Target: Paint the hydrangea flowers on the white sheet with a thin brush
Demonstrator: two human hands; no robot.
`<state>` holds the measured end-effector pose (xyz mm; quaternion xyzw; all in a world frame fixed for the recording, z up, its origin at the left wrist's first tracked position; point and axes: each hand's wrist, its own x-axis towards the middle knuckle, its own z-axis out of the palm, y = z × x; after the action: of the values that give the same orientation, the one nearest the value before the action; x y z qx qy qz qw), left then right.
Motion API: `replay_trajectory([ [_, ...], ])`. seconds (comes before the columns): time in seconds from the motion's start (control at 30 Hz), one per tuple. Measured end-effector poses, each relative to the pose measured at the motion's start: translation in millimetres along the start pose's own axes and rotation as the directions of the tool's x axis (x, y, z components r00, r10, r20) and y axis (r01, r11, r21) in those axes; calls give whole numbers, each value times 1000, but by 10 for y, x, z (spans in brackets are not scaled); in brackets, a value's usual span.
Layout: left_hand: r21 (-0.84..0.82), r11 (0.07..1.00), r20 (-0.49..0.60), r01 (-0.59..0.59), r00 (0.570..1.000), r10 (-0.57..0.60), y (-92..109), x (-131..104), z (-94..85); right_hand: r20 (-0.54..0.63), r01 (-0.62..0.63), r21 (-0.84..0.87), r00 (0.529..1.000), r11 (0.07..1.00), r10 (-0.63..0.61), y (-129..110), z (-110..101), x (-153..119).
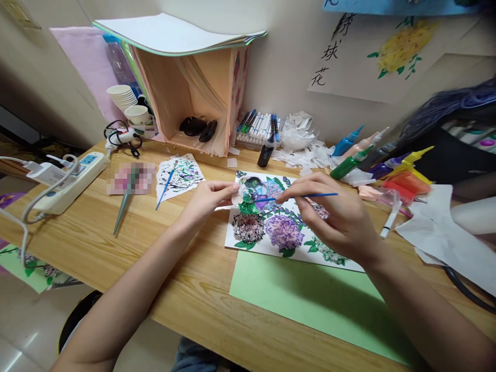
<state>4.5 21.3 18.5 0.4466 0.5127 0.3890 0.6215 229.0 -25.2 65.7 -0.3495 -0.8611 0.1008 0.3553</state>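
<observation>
Two forearms [132, 289] lead me to the left hand [214, 195] pinching a palette [254, 185], the right hand [337, 206] a blue brush [267, 199], apparently loading paint [248, 208], so next I'd want light strokes.

A pale wall [282, 77] spans the top of the frame, with a switch [22, 13] at upper left. A wooden counter [194, 289] crosses the middle, and a pale, shiny tiled floor [23, 320] shows at lower left.

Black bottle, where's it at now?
Head view, upper half, slightly right of centre: the black bottle stands upright on the desk, in front of the markers, left of the white paper scraps.
</observation>
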Motion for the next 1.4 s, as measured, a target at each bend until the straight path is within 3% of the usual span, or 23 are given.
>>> replay_trajectory([
  [0.13,-6,1000,8,1,1000,-1,2,2,-3,56,13,37,998,999,-15,9,-11,1],
  [0.7,-13,1000,15,-11,1000,11,-4,11,-1,13,35,-36,999,999,-34,6,-13,10],
  [0.87,-19,1000,24,-14,1000,14,0,4,6,56,65,-7,996,998,-64,3,-21,7],
  [1.4,-16,1000,17,-15,1000,15,0,-1,10,14,-2,-7,1000,1000,2,-9,-14,17],
])
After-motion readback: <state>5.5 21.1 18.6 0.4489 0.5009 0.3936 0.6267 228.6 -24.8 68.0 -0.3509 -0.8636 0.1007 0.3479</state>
